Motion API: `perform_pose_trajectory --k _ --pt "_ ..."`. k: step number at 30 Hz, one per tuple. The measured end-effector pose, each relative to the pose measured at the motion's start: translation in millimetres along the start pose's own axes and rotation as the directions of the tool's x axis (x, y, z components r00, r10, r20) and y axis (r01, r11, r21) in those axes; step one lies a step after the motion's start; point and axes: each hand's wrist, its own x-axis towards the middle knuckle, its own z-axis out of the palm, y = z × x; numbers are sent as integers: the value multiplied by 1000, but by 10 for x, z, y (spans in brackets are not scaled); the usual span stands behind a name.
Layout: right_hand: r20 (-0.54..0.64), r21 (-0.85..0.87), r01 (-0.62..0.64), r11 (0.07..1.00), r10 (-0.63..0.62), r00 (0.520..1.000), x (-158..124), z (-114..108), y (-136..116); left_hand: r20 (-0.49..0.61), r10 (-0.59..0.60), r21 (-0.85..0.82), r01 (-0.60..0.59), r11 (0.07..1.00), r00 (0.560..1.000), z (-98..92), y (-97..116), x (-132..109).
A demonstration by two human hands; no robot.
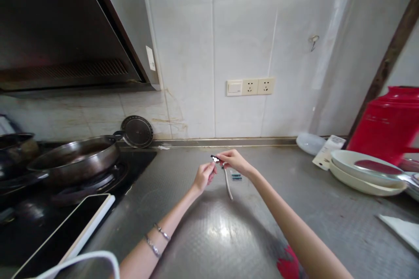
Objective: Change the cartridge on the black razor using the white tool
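Observation:
My left hand [205, 176] and my right hand [236, 161] meet above the metal counter [209, 231], fingertips almost touching. Between them is a small black and white piece [214, 158], too small to name. Both hands are closed in a pinch at it, the right from above and the left from below. A short pale cable [228, 184] hangs or lies just under my right hand; whether it joins the small piece I cannot tell. Beside it on the counter lies a small clear packet [235, 175] with dark greenish contents.
Left are a stove with a steel pan [78, 159], a round dark disc [139, 131] against the wall, and a phone or tablet [65, 235] with a white cable [98, 254]. Right stand stacked dishes [363, 178], a small box [328, 151] and a red thermos [386, 122]. Wall sockets [258, 86] are ahead.

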Motion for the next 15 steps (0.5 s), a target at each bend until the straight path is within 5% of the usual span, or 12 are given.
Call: perform_pose_trajectory --k 15 --pt "-105 69 13 998 -6 994 143 39 235 -18 35 -12 -36 999 999 -8 -55 54"
